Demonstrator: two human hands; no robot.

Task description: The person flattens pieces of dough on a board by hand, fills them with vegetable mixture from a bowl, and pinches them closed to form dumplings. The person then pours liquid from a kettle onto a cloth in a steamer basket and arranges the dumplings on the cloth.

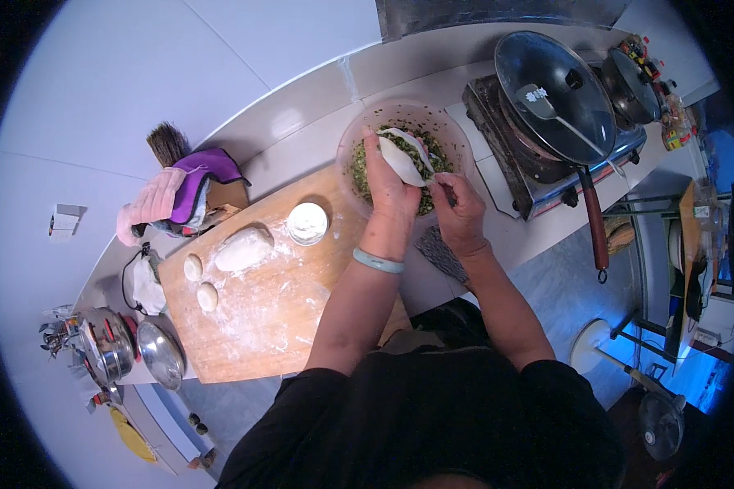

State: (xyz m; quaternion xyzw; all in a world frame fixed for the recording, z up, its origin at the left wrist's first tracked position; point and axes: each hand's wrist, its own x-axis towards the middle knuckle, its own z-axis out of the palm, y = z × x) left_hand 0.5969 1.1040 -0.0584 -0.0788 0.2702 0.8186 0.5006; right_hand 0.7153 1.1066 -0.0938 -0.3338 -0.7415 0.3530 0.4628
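My left hand (386,177) cups a white dough wrapper (402,160) folded around green chopped filling, its upper side still parted. At the wrapper's near right end, the fingers of my right hand (460,206) pinch the dough edge. Both hands are over a translucent pinkish plastic bowl (350,137) of chopped green filling (362,177). A pale bangle (378,261) circles my left wrist. On the floured wooden board (263,330) to the left lie a dough lump (244,249) and two small dough pieces, one (192,268) behind the other (207,297). A round container of flour (307,224) stands near them.
Right of the bowl, a gas stove (526,195) carries a lidded wok (556,98) with a spatula (541,104) on the lid; its wooden handle (596,238) juts over the counter edge. Cloths (196,183), a metal bowl (160,354) and a steel pot (107,348) stand left.
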